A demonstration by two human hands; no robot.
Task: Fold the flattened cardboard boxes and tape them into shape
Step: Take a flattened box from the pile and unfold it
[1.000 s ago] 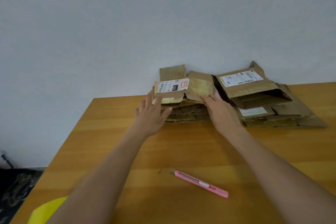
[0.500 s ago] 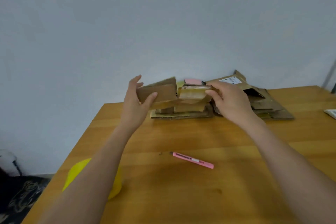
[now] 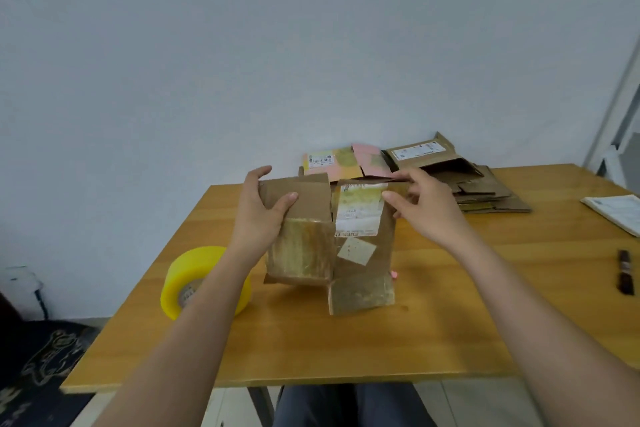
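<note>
I hold a flattened brown cardboard box upright above the middle of the table, its old tape and a worn label facing me. My left hand grips its upper left flap, thumb in front and fingers behind. My right hand pinches its upper right edge between thumb and fingers. A roll of yellow tape stands on the table at the left, partly behind my left forearm. More flattened boxes lie in two stacks at the back: one with a pink sheet on top, one brown.
The wooden table stands against a white wall. A booklet lies at the right edge, with a dark pen-like object nearer to me. A pink knife tip peeks out behind the held box.
Both hands lifted one flattened box off the back stack and brought it toward me, turning it upright. The view tilted down, bringing the tape roll and the table's near edge into sight.
</note>
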